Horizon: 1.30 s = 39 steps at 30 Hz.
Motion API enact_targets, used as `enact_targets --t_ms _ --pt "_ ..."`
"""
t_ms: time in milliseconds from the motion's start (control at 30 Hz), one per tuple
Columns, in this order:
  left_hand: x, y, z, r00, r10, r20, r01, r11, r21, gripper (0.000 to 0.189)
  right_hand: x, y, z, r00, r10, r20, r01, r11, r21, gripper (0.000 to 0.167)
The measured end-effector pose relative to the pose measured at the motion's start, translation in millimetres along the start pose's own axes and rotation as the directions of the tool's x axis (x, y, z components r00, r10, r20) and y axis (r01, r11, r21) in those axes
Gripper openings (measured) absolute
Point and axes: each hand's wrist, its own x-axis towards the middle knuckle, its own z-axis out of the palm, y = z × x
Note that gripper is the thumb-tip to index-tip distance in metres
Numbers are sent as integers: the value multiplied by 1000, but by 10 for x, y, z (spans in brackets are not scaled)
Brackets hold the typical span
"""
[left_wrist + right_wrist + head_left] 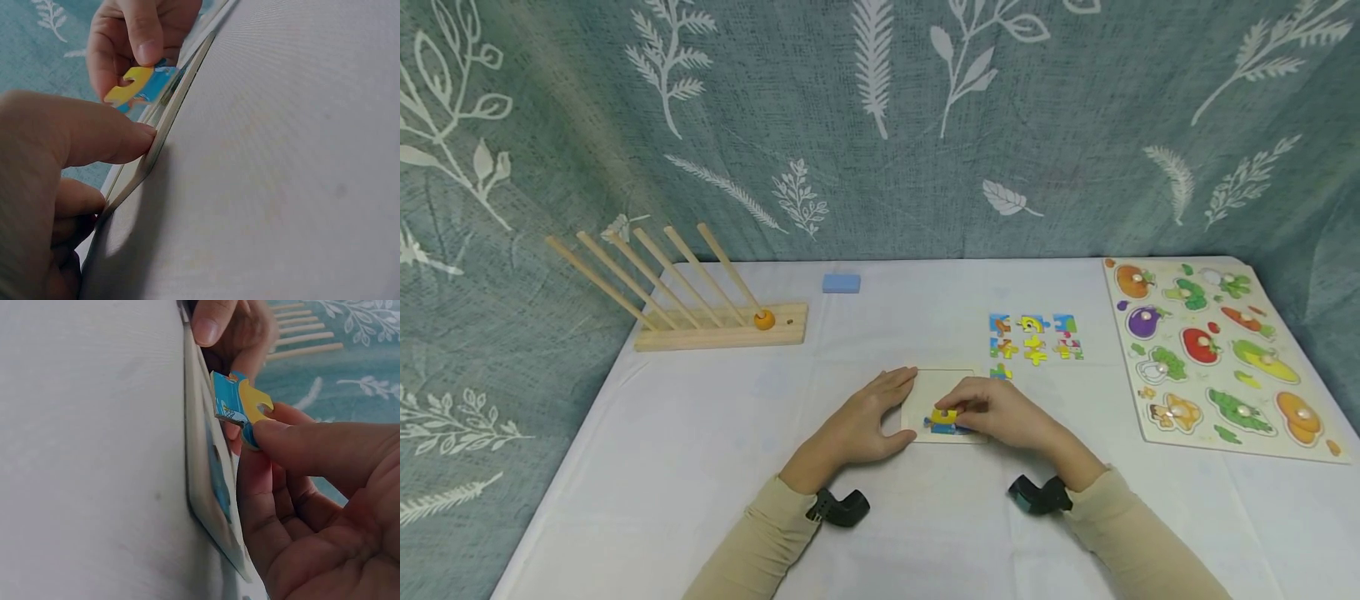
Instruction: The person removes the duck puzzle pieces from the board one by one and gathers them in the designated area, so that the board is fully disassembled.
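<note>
My left hand (868, 421) holds the left side of a cream puzzle tray (936, 379), thumb at the near edge and fingers towards the far corner. In the left wrist view its thumb (134, 137) lies on the tray's rim. Between thumb and fingers, my right hand (1000, 412) pinches a yellow and blue jigsaw piece (234, 400), tilted above the tray. Another blue jigsaw piece (219, 484) lies inside the tray on the right, partly hidden by the rim. Behind the tray, several loose jigsaw pieces (1033, 348) are laid out in rows.
A wooden peg stand (722, 335) with slanted rods and an orange bead (764, 320) stands at the back left. Near the back edge lies a blue block (841, 284). A vegetable puzzle board (1210, 392) takes up the right side of the white-covered table (722, 433).
</note>
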Motion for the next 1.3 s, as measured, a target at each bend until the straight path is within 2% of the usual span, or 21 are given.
enact_targets --t_ms 167,333,533,700,967,1300 --pt "-2 14 -3 1000 -6 1 6 1000 2 72 -27 -19 -109 1000 20 -19 -19 998 63 23" --pt "1 6 11 1000 -6 5 6 1000 6 72 -114 1 -388 993 72 -90 -67 996 62 21" --pt "6 6 15 1000 -9 9 9 1000 3 73 -329 109 -780 962 201 -185 -198 980 35 22" --pt "8 1 15 1000 -15 13 14 1000 4 73 -460 223 -968 942 283 -179 -283 959 27 23" --pt "7 2 10 1000 -15 14 15 1000 2 73 -472 321 -1014 938 301 -172 -317 945 -78 20" --pt "4 8 6 1000 -16 14 16 1000 -9 74 -417 319 -943 920 300 -253 -356 909 -216 19"
